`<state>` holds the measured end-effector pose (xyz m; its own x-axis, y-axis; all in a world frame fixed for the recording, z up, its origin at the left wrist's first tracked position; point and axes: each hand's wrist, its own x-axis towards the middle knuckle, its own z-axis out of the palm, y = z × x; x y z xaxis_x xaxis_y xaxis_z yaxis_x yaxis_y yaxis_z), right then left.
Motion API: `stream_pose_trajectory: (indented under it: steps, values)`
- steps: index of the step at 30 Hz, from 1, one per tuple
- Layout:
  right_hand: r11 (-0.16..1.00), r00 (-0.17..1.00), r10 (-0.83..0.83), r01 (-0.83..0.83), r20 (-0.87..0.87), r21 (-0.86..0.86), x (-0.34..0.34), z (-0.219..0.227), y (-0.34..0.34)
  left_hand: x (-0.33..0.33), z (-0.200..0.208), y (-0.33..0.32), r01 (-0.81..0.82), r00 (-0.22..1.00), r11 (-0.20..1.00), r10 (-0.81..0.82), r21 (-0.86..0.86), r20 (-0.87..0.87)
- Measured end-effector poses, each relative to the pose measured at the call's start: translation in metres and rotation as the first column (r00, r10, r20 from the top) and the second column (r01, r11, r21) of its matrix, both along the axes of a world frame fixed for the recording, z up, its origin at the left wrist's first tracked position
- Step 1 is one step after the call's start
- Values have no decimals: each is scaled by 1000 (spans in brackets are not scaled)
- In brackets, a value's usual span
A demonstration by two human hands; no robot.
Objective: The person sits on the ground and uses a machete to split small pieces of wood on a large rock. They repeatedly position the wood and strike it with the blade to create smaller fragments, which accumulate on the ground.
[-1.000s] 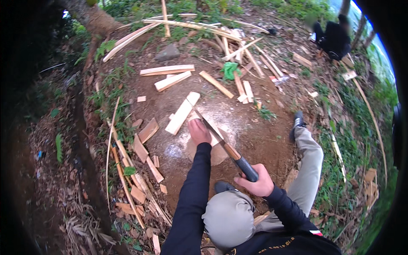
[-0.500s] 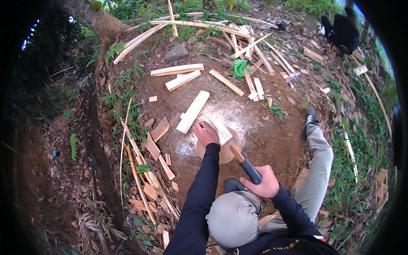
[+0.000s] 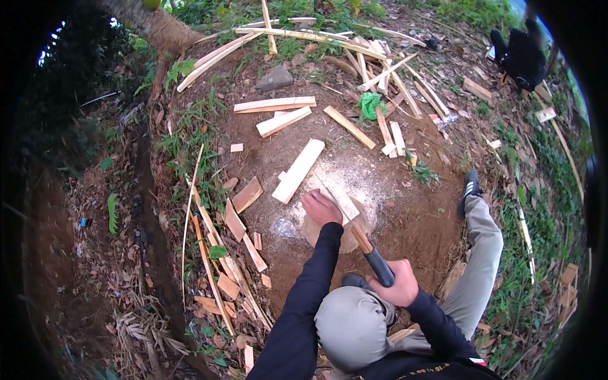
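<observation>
My right hand (image 3: pixel 398 284) is wrapped round the black grip of a long-bladed knife (image 3: pixel 379 266), whose brown wooden section leads toward the stump. Its thin blade, seen nearly edge-on, runs up and left along a short pale wood piece (image 3: pixel 342 201). Fingers curled, my left hand (image 3: pixel 322 208) grips this piece from its left side; the fingertips are partly hidden. Beneath them is a round, flat chopping stump (image 3: pixel 312 233) set in the soil. A wider pale board (image 3: pixel 299 171) lies just beyond my left hand, with a smaller piece under its left edge.
Several cut boards (image 3: pixel 284 122) lie ahead, near a green plastic bag (image 3: pixel 370 105) and a grey rock (image 3: pixel 274 78). Long strips (image 3: pixel 212 253) and offcuts line the left. My outstretched leg (image 3: pixel 482 247) is at right. Another person (image 3: pixel 525 57) sits at far right.
The whole view has shifted slightly, so the scene sits lower and further right. My right hand and the knife handle have drawn a little closer to me; the left hand keeps its hold.
</observation>
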<state>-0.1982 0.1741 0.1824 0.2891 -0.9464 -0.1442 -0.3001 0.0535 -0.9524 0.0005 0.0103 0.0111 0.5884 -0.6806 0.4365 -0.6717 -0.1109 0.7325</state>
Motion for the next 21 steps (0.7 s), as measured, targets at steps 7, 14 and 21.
stream_pose_trajectory:
  steps: [7, 14, 21]
  values:
    - [993, 998, -57, 54, 18, 106, -11, 14, 9, 2, 0, -4, -15, 1000, 1000, 15, 1, -5]
    - [997, 1000, 13, -14, 13, 71, 4, 34, -9, 14, -3, 0, -37, 996, 999, 35, 25, 86]
    - [997, 999, 21, -24, 50, 73, 10, -13, 4, 16, -7, -1, 2, 996, 996, -10, 88, 93]
